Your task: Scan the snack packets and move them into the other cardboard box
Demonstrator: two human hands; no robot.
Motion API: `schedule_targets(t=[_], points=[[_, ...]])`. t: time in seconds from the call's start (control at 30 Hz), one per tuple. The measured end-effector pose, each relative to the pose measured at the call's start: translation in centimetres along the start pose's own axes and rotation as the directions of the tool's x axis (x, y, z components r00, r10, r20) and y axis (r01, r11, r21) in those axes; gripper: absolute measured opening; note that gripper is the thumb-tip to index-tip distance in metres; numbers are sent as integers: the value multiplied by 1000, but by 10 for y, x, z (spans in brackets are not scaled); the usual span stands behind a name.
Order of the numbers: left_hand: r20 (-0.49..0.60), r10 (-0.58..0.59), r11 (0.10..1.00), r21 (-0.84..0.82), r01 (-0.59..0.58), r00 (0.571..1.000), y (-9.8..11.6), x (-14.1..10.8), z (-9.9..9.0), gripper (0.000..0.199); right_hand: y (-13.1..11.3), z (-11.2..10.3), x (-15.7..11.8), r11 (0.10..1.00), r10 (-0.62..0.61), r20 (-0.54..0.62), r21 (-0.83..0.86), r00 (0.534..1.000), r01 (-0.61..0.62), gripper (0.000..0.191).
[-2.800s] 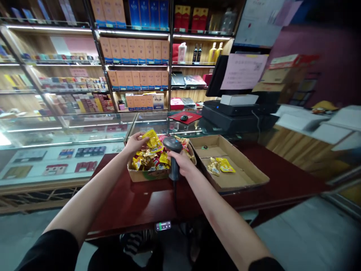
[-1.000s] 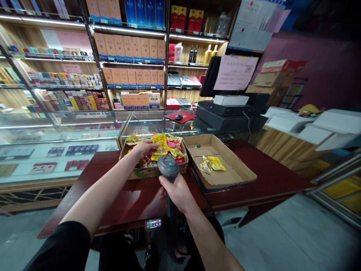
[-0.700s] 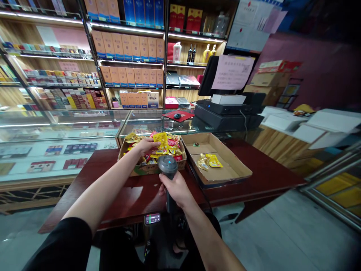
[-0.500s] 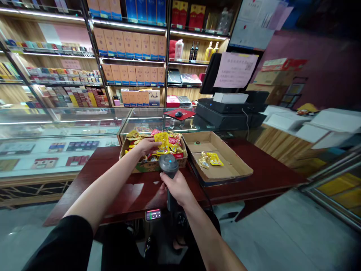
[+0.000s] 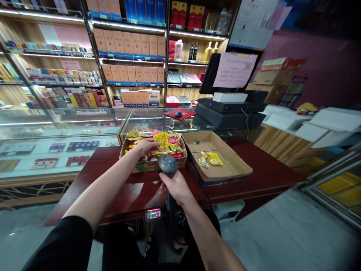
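Note:
My left hand [image 5: 146,146] pinches a yellow snack packet [image 5: 161,143] over a cardboard box [image 5: 138,168] heaped with yellow, gold and red packets. In my right hand [image 5: 177,185] is a black barcode scanner [image 5: 168,165], gripped by its handle, with a small blue light on top. The scanner's head is upright in front of the box and just below the held packet. To the right of that box lies a shallow cardboard tray [image 5: 234,171]. Inside it are a gold packet [image 5: 203,160], a yellow packet [image 5: 215,158] and a small dark item [image 5: 196,142].
The dark red table [image 5: 113,188] carries both boxes. Behind it stand a glass counter, a mouse [image 5: 178,114] on a red mat, and a monitor [image 5: 210,73] above a black cash drawer [image 5: 225,116]. A lit phone [image 5: 153,214] shows at the table's front edge. Stocked shelves line the back.

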State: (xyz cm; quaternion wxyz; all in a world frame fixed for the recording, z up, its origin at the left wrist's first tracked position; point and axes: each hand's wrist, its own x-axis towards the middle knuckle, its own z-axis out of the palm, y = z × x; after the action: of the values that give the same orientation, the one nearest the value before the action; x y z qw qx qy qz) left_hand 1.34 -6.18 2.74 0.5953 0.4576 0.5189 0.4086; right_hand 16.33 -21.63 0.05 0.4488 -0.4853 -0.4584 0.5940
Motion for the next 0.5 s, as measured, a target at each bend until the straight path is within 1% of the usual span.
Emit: schedule_targets(t=[0.2, 0.37, 0.5], points=[[-12, -8, 1000, 0, 8, 1000, 0, -1, 1, 41, 1, 0, 2, 1000, 6, -3, -3, 1000, -6, 25], [12, 2, 1000, -16, -1, 1000, -2, 0, 0, 41, 1, 2, 3, 1000, -6, 4, 25, 1000, 6, 27], [5, 7, 1000, -3, -7, 1000, -2, 0, 1, 39, 1, 4, 3, 1000, -4, 8, 23, 1000, 4, 27]])
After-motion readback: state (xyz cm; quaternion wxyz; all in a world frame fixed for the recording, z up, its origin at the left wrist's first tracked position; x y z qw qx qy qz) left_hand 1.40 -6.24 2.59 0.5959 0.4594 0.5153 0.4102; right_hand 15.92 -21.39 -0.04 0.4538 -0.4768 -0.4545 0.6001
